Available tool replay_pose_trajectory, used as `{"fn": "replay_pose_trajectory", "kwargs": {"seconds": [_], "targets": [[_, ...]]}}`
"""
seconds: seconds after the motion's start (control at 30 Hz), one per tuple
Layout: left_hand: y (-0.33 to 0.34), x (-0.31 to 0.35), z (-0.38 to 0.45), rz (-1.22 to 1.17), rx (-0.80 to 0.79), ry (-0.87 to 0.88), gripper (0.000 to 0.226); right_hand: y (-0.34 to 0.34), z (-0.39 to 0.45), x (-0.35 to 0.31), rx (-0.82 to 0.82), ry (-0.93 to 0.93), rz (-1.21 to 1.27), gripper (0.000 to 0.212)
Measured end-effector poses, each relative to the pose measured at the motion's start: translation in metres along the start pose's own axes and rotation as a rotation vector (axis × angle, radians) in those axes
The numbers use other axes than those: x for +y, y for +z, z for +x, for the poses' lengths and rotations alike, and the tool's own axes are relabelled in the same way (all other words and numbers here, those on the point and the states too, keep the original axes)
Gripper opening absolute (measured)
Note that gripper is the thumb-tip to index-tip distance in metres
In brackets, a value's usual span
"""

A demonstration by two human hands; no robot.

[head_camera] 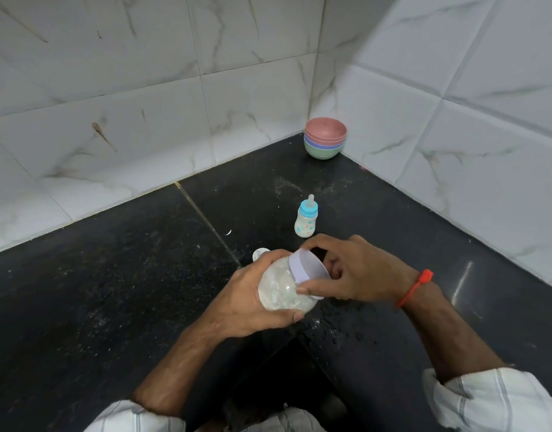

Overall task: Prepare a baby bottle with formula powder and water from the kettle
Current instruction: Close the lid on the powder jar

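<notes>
While both hands are busy, this is how things lie:

Walls [144,88]: white tiles with grey marble lines. Two walls meet in a corner at the back.

Table [112,275]: black and shiny, with white specks on it and wet drops near the right arm.

Sleeves [486,400]: pale with thin stripes, rolled up on both arms.

Left hand [246,300]: its fingers and thumb curl round the fat belly of the jar and hold it up off the table.

Right hand [355,269]: its thumb and fingertips pinch the rim of the lid from both sides. A red thread band [415,288] goes round the wrist.

Jar [284,288]: round, see-through and cloudy, with white stuff stuck inside. It lies tipped on its side between the two hands. Its long line runs from lower left to upper right, and its mouth points right and a bit away.

Lid [309,271]: pale purple, sitting on the mouth of the jar.

Bowls [325,138]: stacked in the far corner, pink on top, then blue, then green. They are well apart from the hands.

Baby bottle [306,218]: stands straight up on the table, just behind the right hand. Its blue ring and teat point up. White stuff sits in the bottom.

Small clear thing [259,253]: peeks out behind the left hand. I cannot tell what it is.
</notes>
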State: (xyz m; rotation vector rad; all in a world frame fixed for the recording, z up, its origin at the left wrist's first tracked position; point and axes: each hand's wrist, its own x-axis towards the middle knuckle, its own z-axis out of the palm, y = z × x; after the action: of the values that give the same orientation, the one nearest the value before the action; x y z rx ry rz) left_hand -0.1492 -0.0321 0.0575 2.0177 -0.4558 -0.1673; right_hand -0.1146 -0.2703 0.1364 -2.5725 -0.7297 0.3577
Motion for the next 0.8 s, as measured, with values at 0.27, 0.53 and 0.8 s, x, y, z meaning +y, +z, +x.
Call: {"fn": "replay_pose_trajectory", "kwargs": {"seconds": [0.27, 0.53, 0.8], "targets": [[0.004, 0.002, -0.008, 0.000, -0.098, -0.049, 0.084, 0.016, 0.004, 0.003, 0.145, 0.168, -0.165, 0.098], [-0.005, 0.006, -0.013, -0.389, -0.180, -0.187, 0.074, 0.041, 0.003, 0.006, 0.143, -0.240, 0.062, 0.067], [-0.009, 0.005, -0.018, -0.565, -0.348, -0.220, 0.078, 0.047, 0.002, -0.002, 0.263, -0.499, 0.131, 0.067]]}}
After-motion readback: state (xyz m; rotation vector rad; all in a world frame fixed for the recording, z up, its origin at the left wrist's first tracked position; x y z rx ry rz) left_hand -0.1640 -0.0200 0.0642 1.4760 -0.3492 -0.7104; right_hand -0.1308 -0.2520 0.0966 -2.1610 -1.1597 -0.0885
